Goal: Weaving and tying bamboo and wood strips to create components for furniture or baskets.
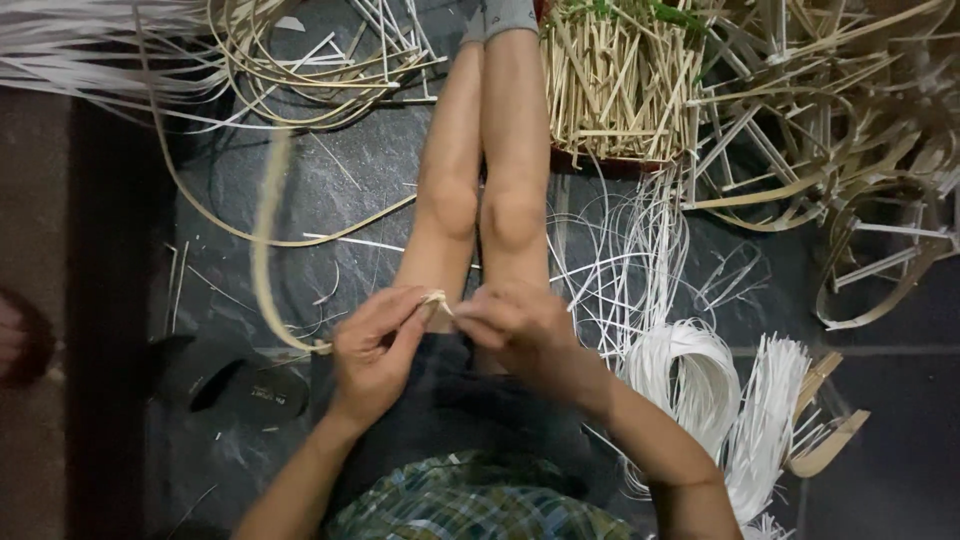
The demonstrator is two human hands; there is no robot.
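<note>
My left hand (375,345) and my right hand (515,325) meet above my lap, both pinching the end of a thin pale bamboo strip (264,245). The strip's tip (436,298) sits between the fingertips of the two hands. From there it runs under my left hand, then curves up and away to the left, blurred. My bare legs (485,170) stretch forward over the dark floor.
A bundle of short bamboo sticks (615,80) lies right of my legs. Wide curled bamboo strips (850,150) pile at the far right. Thin white strips (690,370) lie beside my right arm. More long strips (290,60) cover the upper left. A dark sandal (245,385) is at the left.
</note>
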